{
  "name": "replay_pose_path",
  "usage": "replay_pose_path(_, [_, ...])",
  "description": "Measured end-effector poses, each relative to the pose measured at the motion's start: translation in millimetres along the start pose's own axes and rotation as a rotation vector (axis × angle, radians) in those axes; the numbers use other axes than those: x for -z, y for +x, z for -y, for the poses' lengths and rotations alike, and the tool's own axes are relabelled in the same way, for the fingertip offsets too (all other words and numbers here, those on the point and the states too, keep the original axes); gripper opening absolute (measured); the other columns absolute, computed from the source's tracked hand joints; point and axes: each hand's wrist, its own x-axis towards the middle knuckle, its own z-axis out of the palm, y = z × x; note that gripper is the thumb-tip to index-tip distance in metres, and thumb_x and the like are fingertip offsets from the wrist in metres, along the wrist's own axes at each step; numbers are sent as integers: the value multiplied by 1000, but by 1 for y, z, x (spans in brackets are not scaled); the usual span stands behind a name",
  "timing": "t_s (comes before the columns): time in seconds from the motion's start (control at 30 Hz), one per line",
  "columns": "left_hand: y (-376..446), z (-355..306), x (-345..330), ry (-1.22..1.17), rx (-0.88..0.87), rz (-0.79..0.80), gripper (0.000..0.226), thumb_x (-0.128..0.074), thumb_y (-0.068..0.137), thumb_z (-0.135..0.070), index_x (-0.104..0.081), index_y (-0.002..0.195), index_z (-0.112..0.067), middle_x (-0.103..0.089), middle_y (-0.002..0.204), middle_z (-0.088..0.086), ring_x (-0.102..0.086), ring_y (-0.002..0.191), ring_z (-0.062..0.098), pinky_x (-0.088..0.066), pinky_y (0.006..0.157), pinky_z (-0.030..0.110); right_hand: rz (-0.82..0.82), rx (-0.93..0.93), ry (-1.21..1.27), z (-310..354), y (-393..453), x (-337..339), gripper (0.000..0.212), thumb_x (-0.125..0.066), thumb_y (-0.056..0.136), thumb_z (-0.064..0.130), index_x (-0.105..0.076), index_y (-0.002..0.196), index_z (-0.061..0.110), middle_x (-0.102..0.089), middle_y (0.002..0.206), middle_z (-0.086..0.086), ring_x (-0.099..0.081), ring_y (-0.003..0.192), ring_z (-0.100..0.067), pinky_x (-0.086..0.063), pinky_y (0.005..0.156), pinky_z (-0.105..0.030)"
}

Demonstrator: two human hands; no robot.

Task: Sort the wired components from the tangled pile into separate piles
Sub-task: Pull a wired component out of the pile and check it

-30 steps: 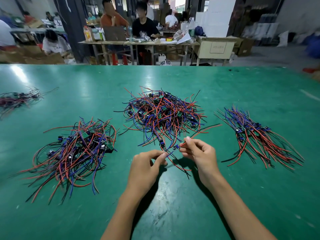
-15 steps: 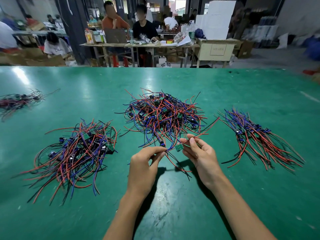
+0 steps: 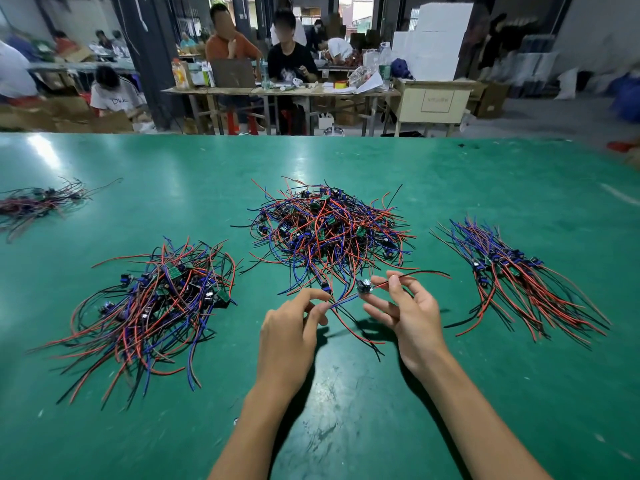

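A tangled pile [image 3: 329,230] of red, blue and black wired components lies mid-table. One wired component [image 3: 363,286], a small board with wires, is held just above the table in front of that pile. My right hand [image 3: 412,317] pinches its red and black wires between thumb and forefinger. My left hand [image 3: 291,334] pinches its blue wire ends. A loose sorted pile [image 3: 152,303] spreads to the left. A neater sorted pile [image 3: 512,278] with aligned wires lies to the right.
The green table [image 3: 346,410] stretches wide around the piles. A small fourth bundle of wires [image 3: 34,202] sits at the far left edge. Beyond the table's far edge, several people sit at work desks [image 3: 277,91] with boxes around them.
The component has been lifted free of the tangled pile and turned between my hands. My right hand slid outward along the red and black wires; its other fingers have spread.
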Motion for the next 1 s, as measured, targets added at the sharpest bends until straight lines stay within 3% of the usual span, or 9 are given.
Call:
replay_pose_path(0.23, [2,3,-2,-113,58,-27,9,-71,92,-34,-67,94,-42,-70,75,-26,-65,66,-2,-38,59,12,110,-51,-15,1,-4,-1,14,-59,101,14,-47,107,15,-75,112,-16,-75,94,-37,-63,70,-35])
replay_pose_path(0.47, [4,4,2,-227,136,-140,6,-76,87,-37,-71,83,-36,-69,63,-14,-55,49,-1,-38,51,11,48,3,82,17,-2,5,16,-50,101,-4,-44,105,10,-75,110,-19,-75,93,-37,-63,71,-31])
replay_pose_path(0.5, [5,4,3,-262,164,-158,7,-76,87,-37,-72,82,-34,-69,60,-11,-55,48,-1,-41,51,13,45,15,80,20,0,6,16,-49,102,-4,-44,105,11,-75,110,-18,-75,94,-38,-63,71,-32])
replay_pose_path(0.63, [8,9,4,-426,312,-190,14,-72,91,-37,-73,81,-27,-64,53,3,-56,44,16,-55,50,43,-35,77,124,40,15,7,17,-46,103,-5,-45,103,12,-75,108,-18,-77,86,-31,-64,70,-34])
replay_pose_path(0.77, [12,13,5,-411,355,-239,22,-63,98,-39,-75,84,-27,-57,49,-1,-50,44,18,-51,52,38,-179,232,290,90,54,15,21,-43,105,-3,-52,98,14,-67,107,-10,-76,72,-18,-64,70,-34])
replay_pose_path(0.83, [12,13,5,-407,374,-234,23,-62,98,-38,-76,83,-27,-58,50,-2,-54,49,19,-53,52,41,-301,290,446,117,71,25,21,-41,106,-1,-53,102,16,-62,124,-14,-75,89,-20,-61,79,-31])
replay_pose_path(0.9, [11,13,4,-412,384,-215,22,-64,98,-36,-76,81,-27,-60,51,-1,-59,52,20,-54,46,41,-411,282,558,131,78,41,23,-36,109,3,-52,120,15,-48,149,-13,-53,134,-27,-43,110,-32])
replay_pose_path(0.93, [11,13,3,-417,388,-209,22,-64,97,-35,-76,80,-27,-60,52,0,-61,53,20,-54,43,37,-399,252,590,132,78,50,25,-32,110,5,-51,125,12,-47,149,-14,-39,146,-30,-27,120,-35])
replay_pose_path(1.0, [12,13,2,-422,401,-203,22,-65,97,-32,-76,79,-26,-61,52,1,-62,53,21,-51,41,32,-358,72,423,124,74,74,27,-35,111,13,-58,112,-1,-58,128,-29,-36,141,-50,1,117,-54])
